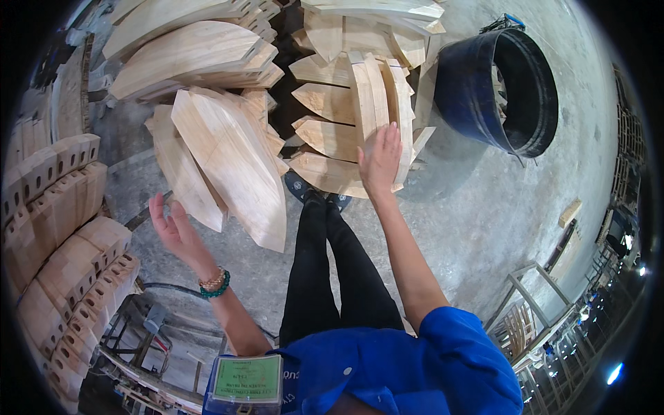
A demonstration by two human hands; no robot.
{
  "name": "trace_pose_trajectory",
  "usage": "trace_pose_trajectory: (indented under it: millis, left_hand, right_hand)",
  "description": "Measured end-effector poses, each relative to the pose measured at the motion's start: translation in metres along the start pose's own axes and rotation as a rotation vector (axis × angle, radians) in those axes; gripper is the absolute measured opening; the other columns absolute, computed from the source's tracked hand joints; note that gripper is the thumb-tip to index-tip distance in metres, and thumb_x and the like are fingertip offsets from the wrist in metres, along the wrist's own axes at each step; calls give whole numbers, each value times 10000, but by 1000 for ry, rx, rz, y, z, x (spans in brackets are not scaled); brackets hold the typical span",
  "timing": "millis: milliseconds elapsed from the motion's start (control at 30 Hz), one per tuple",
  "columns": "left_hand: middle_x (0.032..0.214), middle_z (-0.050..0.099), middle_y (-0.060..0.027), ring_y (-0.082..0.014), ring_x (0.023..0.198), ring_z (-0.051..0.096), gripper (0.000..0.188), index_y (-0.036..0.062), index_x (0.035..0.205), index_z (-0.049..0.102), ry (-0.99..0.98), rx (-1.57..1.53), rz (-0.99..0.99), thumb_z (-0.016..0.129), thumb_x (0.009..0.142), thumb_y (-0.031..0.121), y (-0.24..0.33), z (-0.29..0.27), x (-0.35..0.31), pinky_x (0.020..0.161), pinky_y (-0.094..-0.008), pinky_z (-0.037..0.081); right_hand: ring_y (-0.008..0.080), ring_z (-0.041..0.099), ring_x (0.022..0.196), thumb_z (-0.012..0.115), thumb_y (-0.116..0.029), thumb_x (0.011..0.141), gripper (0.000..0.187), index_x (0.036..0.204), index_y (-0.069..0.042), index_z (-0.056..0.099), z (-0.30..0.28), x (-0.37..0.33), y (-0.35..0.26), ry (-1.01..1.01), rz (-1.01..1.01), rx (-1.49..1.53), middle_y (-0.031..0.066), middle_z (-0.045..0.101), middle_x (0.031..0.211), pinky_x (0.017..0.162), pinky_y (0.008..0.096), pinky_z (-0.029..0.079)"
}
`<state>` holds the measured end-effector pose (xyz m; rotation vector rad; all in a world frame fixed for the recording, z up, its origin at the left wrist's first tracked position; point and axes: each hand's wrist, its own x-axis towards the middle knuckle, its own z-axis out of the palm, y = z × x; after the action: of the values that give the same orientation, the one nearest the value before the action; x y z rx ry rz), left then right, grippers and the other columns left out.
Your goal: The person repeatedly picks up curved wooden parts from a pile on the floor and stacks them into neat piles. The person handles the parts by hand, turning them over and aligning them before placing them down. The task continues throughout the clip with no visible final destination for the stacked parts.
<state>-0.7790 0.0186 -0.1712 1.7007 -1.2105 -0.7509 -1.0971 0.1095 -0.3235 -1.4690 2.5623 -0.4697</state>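
Note:
My right hand [380, 160] lies flat, fingers stretched out, on the near end of a curved pale wooden piece [369, 90]. That piece lies lengthwise over a row of pointed wooden pieces [328, 138] set crosswise in a stack. A second curved piece [399, 93] lies alongside it on the right. My left hand [174, 232] hovers empty with its fingers apart, beside the near end of a long, pointed wooden board [190, 169]. A wider board [232, 159] leans across the pile to the right of that one.
More shaped boards [194, 55] are piled at the far left. Stacks of wooden pieces with holes [66, 200] stand along the left side. A dark round tub [470, 83] is at the far right on the concrete floor [456, 242]. A metal frame [529, 297] stands at the near right.

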Motion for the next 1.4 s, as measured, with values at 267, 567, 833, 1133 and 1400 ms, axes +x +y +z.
trace_pose_trajectory:
  millis: [267, 567, 833, 1133, 1400]
  left_hand:
    - [1434, 416, -172, -282, 1376, 313, 426, -7, 1291, 522, -25, 272, 163, 577, 957, 252, 23, 19, -13, 1086, -413, 284]
    - [1436, 413, -185, -330, 1325, 394, 342, -2, 1239, 556, -114, 326, 303, 580, 944, 169, 31, 42, -33, 1072, -451, 316]
    - [1442, 420, -164, -332, 1375, 333, 321, 10, 1226, 577, -173, 363, 315, 570, 933, 142, 30, 49, -39, 1089, -446, 300]
    - [1433, 431, -156, -316, 1370, 343, 330, 4, 1239, 561, -133, 255, 170, 542, 937, 134, 28, 44, -35, 1093, -439, 298]
    - [1408, 461, -134, -242, 1294, 430, 393, -22, 1298, 500, -52, 245, 147, 537, 957, 169, 24, 24, -18, 1070, -372, 334]
  right_hand:
    - [435, 251, 1391, 556, -64, 815, 678, 1444, -28, 306, 31, -4, -7, 43, -111, -218, 210, 244, 1527, 1121, 571, 197]
    - [373, 323, 1367, 494, 33, 806, 676, 1450, -109, 348, 30, 5, -17, -5, -258, -84, 235, 269, 1505, 1099, 496, 294]
    - [404, 470, 1219, 569, 14, 791, 761, 1483, -88, 270, 35, 24, -25, -36, 84, 211, 210, 398, 1427, 995, 421, 413]
    - [338, 588, 1061, 589, 6, 818, 677, 1444, -170, 401, -19, 66, -54, 80, -115, 493, 166, 560, 1245, 836, 387, 493]
    - [327, 618, 1014, 595, -30, 825, 639, 1415, -230, 452, -11, 83, -66, 36, -64, 429, 158, 577, 1218, 821, 377, 498]
